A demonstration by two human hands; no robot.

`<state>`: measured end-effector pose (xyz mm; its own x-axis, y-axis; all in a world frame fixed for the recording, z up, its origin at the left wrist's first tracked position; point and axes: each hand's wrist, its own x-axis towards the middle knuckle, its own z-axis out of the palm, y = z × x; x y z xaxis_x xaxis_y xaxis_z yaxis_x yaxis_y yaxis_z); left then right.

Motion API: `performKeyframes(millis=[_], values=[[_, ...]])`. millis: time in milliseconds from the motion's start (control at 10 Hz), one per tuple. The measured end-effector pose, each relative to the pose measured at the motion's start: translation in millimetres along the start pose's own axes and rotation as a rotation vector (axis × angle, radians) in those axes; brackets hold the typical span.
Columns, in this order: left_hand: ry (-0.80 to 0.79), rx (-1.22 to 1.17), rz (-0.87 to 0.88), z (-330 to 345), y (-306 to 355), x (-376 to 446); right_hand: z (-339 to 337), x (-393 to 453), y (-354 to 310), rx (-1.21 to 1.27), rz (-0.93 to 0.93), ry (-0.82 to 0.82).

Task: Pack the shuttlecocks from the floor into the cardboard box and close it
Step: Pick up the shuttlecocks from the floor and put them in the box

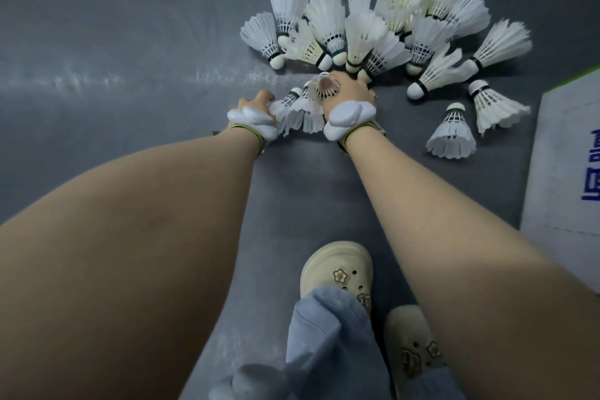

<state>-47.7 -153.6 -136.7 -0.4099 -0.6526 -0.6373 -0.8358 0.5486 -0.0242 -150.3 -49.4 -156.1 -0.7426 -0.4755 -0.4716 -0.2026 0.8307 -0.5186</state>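
Several white feather shuttlecocks (367, 32) lie in a heap on the grey floor, far ahead of me. Both arms reach down to its near edge. My left hand (256, 102) grips a small bunch of shuttlecocks (293, 110) with their feathers pointing back toward me. My right hand (349, 91) holds another shuttlecock (323, 89) beside that bunch, its fingers curled round it at the heap's edge. Three loose shuttlecocks (451, 130) lie apart at the right. A white cardboard box flap (565, 156) with blue print shows at the right edge.
White wrist devices are strapped on both wrists. My feet in cream clogs (337, 269) and blue trouser legs stand at the bottom centre. Grey floor stretches to the left and between my arms.
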Motion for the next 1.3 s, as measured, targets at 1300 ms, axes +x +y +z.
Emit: performKeyframes(millis=[1300], values=[[0.472, -0.584, 0.563, -165.9, 92.1, -364.6, -315.1, -309.7, -48.5, 0.451, -0.086, 0.610]])
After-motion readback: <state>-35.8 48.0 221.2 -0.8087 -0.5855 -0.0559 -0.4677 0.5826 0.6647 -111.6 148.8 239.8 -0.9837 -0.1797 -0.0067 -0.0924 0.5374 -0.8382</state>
